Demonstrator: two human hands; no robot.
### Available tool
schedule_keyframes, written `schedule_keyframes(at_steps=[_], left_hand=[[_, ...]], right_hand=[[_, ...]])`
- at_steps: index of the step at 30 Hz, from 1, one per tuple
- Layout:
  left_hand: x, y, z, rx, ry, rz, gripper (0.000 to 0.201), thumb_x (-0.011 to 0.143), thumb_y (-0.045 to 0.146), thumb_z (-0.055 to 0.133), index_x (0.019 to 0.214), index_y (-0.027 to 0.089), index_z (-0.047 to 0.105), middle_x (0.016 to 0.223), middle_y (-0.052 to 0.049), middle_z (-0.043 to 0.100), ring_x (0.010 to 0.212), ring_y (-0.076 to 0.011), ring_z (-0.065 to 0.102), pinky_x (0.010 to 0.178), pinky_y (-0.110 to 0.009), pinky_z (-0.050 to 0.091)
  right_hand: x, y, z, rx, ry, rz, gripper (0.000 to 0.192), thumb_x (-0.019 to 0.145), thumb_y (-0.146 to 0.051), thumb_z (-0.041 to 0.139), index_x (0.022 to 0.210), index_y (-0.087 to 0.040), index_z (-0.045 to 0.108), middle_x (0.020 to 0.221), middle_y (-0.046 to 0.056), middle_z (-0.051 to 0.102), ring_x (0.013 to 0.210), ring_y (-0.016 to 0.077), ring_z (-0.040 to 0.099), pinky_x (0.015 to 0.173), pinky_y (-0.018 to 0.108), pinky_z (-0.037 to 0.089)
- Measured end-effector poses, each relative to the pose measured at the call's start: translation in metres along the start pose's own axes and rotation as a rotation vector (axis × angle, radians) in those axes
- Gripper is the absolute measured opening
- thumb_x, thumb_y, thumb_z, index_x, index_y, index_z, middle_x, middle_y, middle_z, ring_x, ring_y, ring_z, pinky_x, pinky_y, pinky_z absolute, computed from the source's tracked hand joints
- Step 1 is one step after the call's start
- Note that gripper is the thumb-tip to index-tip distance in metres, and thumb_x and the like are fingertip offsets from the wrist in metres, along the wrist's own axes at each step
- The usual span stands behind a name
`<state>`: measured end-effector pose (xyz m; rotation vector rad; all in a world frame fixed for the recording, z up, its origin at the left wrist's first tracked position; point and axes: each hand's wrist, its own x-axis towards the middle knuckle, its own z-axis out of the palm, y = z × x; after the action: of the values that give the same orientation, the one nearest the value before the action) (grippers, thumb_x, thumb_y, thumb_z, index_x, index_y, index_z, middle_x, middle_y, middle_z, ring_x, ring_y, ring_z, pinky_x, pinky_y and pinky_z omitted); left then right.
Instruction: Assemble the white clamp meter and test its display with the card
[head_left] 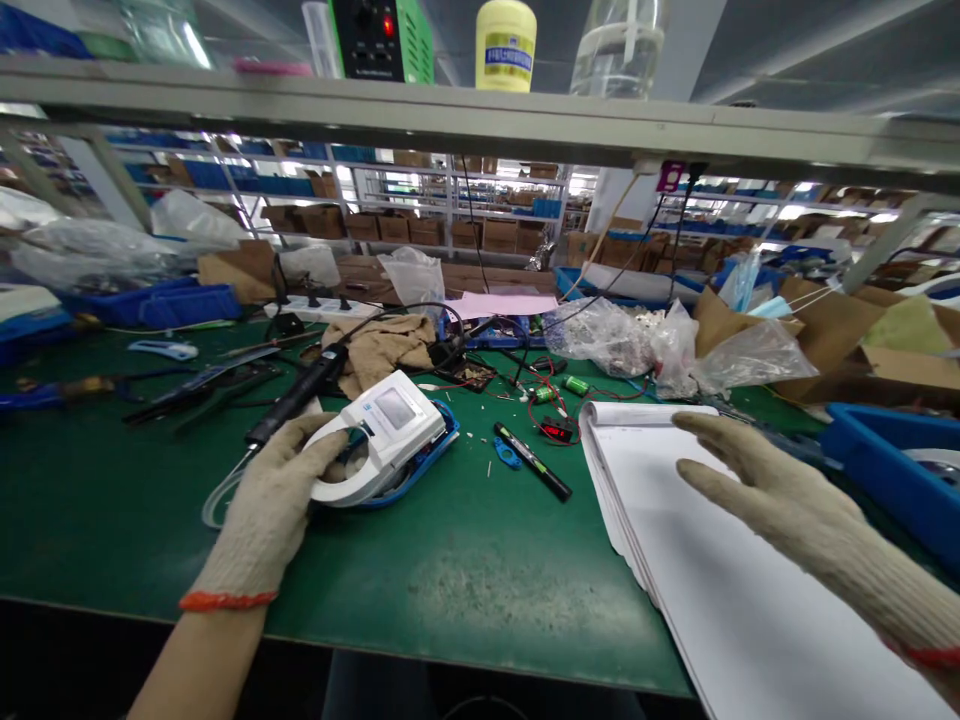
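My left hand, in a knitted work glove with an orange cuff, grips the ring-shaped handle of a white handheld meter with a small grey screen. A blue lower shell with parts inside shows beneath the white one. My right hand, gloved too, is spread over a pad of white paper and holds nothing; whether it touches the sheet I cannot tell. Between the hands lie a black pen-like tool and a small blue plastic piece. Beyond them is a small red-lit display module with wires.
A black-handled tool and a brown cloth lie behind my left hand. Pliers are at the left. A blue bin stands at the right, plastic bags at the back. A shelf crosses above the green bench.
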<state>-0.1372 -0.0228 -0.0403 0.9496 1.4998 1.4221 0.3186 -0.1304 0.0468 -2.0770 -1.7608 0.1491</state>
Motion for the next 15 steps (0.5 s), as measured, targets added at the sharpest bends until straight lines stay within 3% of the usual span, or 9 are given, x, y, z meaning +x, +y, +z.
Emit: schedule_keyframes(at_steps=[2,5,8,11,13,15], left_hand=[[-0.002,-0.002,0.0,-0.013,-0.007,0.019,0.053,0.072,0.039,0.083,0.12,0.021,0.07,0.073,0.0,0.067,0.055,-0.0115,0.058,0.048,-0.019,0.047],[-0.005,-0.004,-0.001,0.048,-0.033,0.078,0.061,0.07,0.047,0.085,0.124,0.022,0.069,0.079,0.0,0.069,0.059,-0.011,0.059,0.05,-0.018,0.049],[-0.007,-0.004,-0.002,0.056,-0.034,0.066,0.066,0.069,0.05,0.086,0.126,0.022,0.068,0.081,0.001,0.069,0.06,-0.0108,0.059,0.051,-0.018,0.049],[-0.008,-0.005,-0.003,0.069,-0.027,0.054,0.065,0.07,0.048,0.085,0.128,0.022,0.068,0.076,0.001,0.068,0.06,-0.0122,0.06,0.05,-0.019,0.049],[-0.009,-0.006,-0.004,0.103,-0.003,0.055,0.063,0.072,0.047,0.084,0.128,0.024,0.068,0.078,0.001,0.069,0.061,-0.0135,0.061,0.051,-0.021,0.051],[-0.009,-0.006,-0.005,0.153,0.027,0.049,0.061,0.073,0.048,0.083,0.129,0.026,0.069,0.079,0.0,0.071,0.063,-0.0142,0.062,0.052,-0.021,0.052]], right_hand=[[0.007,-0.022,0.015,0.235,-0.096,-0.064,0.066,0.094,-0.063,0.057,0.146,-0.022,0.053,0.149,0.012,0.059,0.134,0.0324,0.059,0.116,0.049,0.047],[0.008,-0.059,0.032,0.49,-0.238,-0.146,0.051,0.096,-0.054,0.062,0.136,-0.021,0.061,0.136,0.011,0.068,0.123,0.0282,0.065,0.109,0.042,0.052],[0.004,-0.096,0.047,0.589,-0.545,-0.283,0.029,0.098,-0.039,0.062,0.119,-0.022,0.072,0.117,0.005,0.075,0.106,0.0219,0.071,0.096,0.032,0.056],[0.002,-0.123,0.067,0.644,-0.825,-0.471,0.022,0.096,-0.028,0.063,0.112,-0.02,0.077,0.11,0.002,0.076,0.1,0.0186,0.071,0.091,0.027,0.055],[0.006,-0.131,0.085,0.655,-0.921,-0.56,0.023,0.094,-0.026,0.066,0.111,-0.017,0.078,0.111,0.003,0.076,0.101,0.0194,0.07,0.092,0.027,0.054],[0.012,-0.132,0.104,0.701,-0.966,-0.555,0.023,0.094,-0.027,0.067,0.111,-0.016,0.077,0.109,0.005,0.076,0.099,0.0204,0.07,0.09,0.03,0.053]])
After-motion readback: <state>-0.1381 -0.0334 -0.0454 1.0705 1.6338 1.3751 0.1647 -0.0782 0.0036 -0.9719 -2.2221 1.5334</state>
